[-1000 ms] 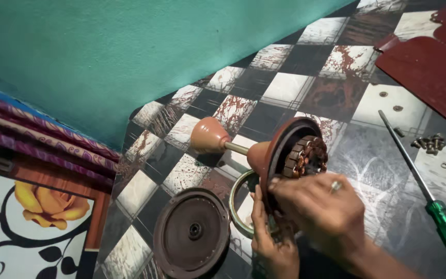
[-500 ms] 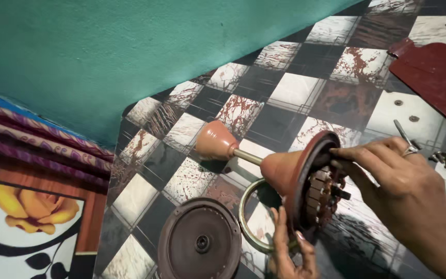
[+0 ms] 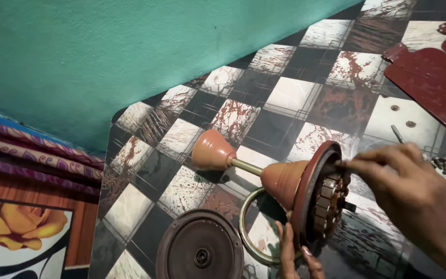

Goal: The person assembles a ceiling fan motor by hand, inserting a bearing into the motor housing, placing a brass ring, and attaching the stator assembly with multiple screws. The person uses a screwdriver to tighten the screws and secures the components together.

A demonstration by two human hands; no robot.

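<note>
Fingers of the right hand (image 3: 414, 191) pinch the top rim of the fan motor (image 3: 318, 199), wrist reaching in from the lower right; the left hand (image 3: 295, 256) props the motor's lower edge from below, fingertips closed against the housing. Open checkered floor (image 3: 290, 95) spreads toward the teal wall (image 3: 130, 51); a round cover (image 3: 200, 250) and a metal ring (image 3: 249, 232) lie just beside. The motor stands on edge, its rod (image 3: 246, 166) and canopy cup (image 3: 211, 150) pointing up-left.
</note>
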